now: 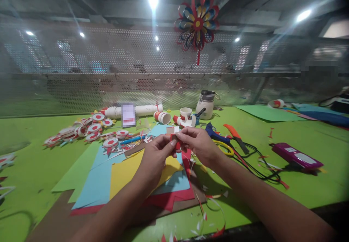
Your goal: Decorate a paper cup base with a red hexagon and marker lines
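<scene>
Over the stack of coloured sheets, my left hand (159,153) and my right hand (197,142) meet, both pinching a small red paper piece (177,145). A white bit shows at its upper edge; the fingers hide much of it. Beneath them lie a yellow sheet (124,176), a light blue sheet (92,183) and red paper (163,202). Right of my right hand are a blue glue gun (215,134), a yellow scissors handle (225,148) and an orange-handled cutter (234,136).
Several white-and-red paper wheels (95,128) pile up at left. Behind stand paper cups (162,117) and a lidded white bottle (205,105). A purple device (297,156) with black cables (261,173) lies at right. A paper flower (198,23) hangs before the mesh screen (109,60).
</scene>
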Action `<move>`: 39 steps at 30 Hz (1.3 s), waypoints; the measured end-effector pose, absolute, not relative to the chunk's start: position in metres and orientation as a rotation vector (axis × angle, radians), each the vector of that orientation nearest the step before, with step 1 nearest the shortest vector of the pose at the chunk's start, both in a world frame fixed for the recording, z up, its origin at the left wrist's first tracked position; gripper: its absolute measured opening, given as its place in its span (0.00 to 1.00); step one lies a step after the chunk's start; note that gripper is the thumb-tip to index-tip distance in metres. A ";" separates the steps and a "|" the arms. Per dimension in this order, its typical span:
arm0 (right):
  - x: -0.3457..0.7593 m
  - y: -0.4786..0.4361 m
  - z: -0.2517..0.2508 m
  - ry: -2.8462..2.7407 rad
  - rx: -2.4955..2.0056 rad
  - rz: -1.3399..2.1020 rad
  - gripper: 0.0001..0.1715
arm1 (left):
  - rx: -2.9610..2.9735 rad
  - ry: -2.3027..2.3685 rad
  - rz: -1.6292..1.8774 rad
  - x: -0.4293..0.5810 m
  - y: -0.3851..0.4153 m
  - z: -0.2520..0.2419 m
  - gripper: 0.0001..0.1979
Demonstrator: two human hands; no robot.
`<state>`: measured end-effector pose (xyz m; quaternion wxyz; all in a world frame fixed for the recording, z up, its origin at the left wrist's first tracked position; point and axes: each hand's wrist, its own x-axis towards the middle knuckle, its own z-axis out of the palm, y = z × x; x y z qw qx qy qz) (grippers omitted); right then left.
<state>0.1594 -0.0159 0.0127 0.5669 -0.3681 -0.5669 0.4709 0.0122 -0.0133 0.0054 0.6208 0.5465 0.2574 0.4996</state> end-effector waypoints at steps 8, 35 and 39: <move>0.157 -0.019 0.016 -1.367 -0.926 0.936 0.16 | 1.213 0.602 1.122 0.013 -0.013 0.005 0.08; 0.148 -0.027 0.013 -1.351 -0.946 0.675 0.12 | 1.302 0.709 1.152 0.017 -0.020 0.008 0.11; 0.145 -0.027 0.012 -1.340 -0.939 0.662 0.10 | 1.299 0.709 1.170 0.017 -0.021 0.008 0.10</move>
